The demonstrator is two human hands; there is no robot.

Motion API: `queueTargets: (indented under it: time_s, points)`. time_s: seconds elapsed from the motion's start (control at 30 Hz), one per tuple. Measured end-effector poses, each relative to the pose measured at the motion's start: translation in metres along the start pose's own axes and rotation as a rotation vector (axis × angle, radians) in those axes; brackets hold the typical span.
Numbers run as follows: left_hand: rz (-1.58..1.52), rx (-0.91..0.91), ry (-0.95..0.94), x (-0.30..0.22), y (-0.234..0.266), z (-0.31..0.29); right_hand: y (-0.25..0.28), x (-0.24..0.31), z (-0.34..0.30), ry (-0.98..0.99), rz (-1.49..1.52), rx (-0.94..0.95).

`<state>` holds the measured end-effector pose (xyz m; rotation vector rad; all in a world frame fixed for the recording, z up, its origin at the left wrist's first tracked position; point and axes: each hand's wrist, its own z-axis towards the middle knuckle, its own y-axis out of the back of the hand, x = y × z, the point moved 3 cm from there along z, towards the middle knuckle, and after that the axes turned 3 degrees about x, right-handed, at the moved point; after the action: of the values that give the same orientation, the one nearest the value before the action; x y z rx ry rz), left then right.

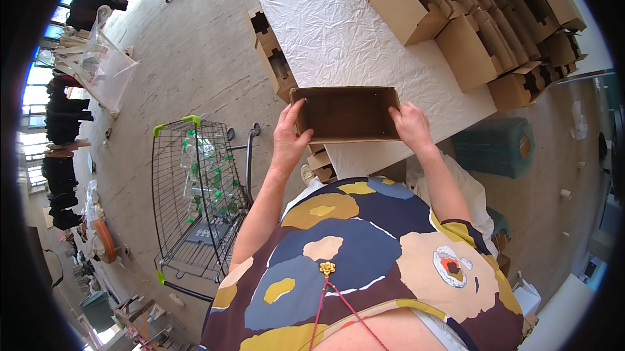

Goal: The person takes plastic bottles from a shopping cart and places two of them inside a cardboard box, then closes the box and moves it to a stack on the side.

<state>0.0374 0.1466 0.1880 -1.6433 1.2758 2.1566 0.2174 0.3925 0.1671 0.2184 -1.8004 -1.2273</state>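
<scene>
Apparently shaped already, with walls up and open side in full view: holding one box [347, 115] at its short ends between left hand [288, 132] and right hand [412, 127], above the near part of the table [332, 32] (nothing visible inside). Beyond the right hand, can see many boxes [467, 55] packed close together; judging by their open forms, probably well past the first, but cannot tell finished from waiting, nor count any left.

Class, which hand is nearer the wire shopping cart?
Left: the left hand is right of the cart; the right hand is farther right, across the cardboard box.
</scene>
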Motion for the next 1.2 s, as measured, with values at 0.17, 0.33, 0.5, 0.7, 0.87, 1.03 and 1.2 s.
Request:
queueTargets:
  time_s: [0.17,0.33,0.5,0.7,0.87,1.03,1.2]
  points:
    - [-0.074,0.092,0.11,-0.005,-0.003,0.0,-0.009,-0.032,0.007,-0.062,0.17,-0.01]
    - [-0.093,0.094,0.045,0.002,-0.005,0.002,-0.01,-0.045,0.022,-0.084,0.371,0.051]
    - [-0.16,0.081,0.009,0.014,-0.008,0.005,-0.018,-0.058,0.033,-0.111,0.518,0.127]
    - [-0.695,0.044,0.127,0.008,-0.01,-0.018,0.002,-0.035,0.018,-0.196,0.73,0.48]
    - [-0.828,-0.042,0.302,0.051,-0.003,-0.007,0.019,-0.041,0.016,-0.276,0.799,0.56]
    - [-0.748,0.026,0.55,0.14,-0.027,0.006,0.007,-0.044,0.014,-0.315,0.909,0.546]
    - [-0.905,0.053,0.598,0.229,-0.075,-0.003,0.001,-0.001,0.013,-0.293,1.002,0.623]
